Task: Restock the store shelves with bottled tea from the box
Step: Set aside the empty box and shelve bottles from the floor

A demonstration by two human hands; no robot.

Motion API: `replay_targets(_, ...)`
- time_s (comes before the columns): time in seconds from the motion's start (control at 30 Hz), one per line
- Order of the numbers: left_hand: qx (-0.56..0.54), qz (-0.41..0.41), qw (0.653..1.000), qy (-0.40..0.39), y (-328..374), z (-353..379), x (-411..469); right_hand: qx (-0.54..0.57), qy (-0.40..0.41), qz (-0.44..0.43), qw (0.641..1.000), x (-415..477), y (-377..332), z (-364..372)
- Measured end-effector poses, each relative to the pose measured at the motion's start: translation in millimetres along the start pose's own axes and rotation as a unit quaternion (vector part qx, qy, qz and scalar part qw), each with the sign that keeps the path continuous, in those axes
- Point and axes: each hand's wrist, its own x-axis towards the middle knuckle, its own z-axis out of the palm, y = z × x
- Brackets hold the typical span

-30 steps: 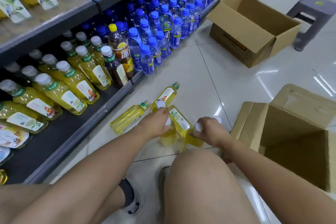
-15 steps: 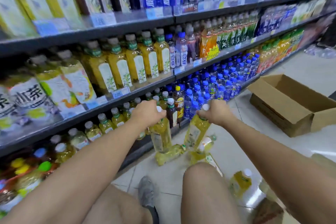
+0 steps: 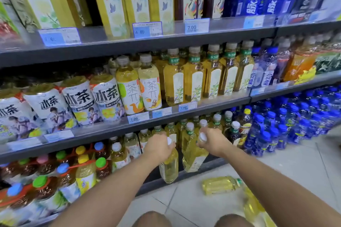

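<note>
Each hand, left (image 3: 158, 146) and right (image 3: 212, 141), had fingers clamped round the neck of a tea bottle (image 3: 169, 167) hanging before the bottom shelf (image 3: 184, 173). Full, stiff and probably slick, the bottles looked heavy; a neck hold under the cap seemed safest.

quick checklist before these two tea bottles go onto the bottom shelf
1. Left hand grips its bottle by the neck: ok.
2. Right hand grips its bottle by the neck: ok.
3. Both bottles hang roughly upright, caps up: ok.
4. Free slot among the matching tea on the bottom shelf: cannot tell, the hands hide the front row.
5. Floor near the knees: not ok, a loose bottle lies on its side.
6. Caps sealed: cannot tell.
</note>
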Motion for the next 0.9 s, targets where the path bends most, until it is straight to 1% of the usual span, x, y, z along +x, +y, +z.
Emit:
replay_targets(0.17,-0.043,0.009,0.999,-0.021,-45.8,27.6,33.7,-0.025,-0.030,-0.047,0.998,60.5,-3.5,49.0)
replay_targets(0.4,-0.003,0.021,0.997,-0.068,-89.4,49.8,77.9,-0.079,-0.070,-0.085,0.991,123.6,-4.4,86.2)
replay_targets(0.5,0.032,0.029,0.995,-0.091,-103.1,68.1,87.9,-0.106,-0.092,-0.093,0.986,139.8,-2.7,106.2)
replay_targets(0.57,0.038,0.037,0.994,-0.098,-111.2,78.2,93.1,-0.112,-0.097,-0.092,0.985,146.1,1.0,118.9)
replay_targets(0.77,0.005,0.012,0.995,-0.097,-109.9,85.5,109.3,-0.114,-0.067,-0.088,0.987,163.0,-0.1,119.7)
replay_targets(0.9,0.008,-0.012,0.995,-0.095,-94.9,91.6,113.2,-0.153,-0.075,-0.069,0.983,166.1,-11.2,118.7)
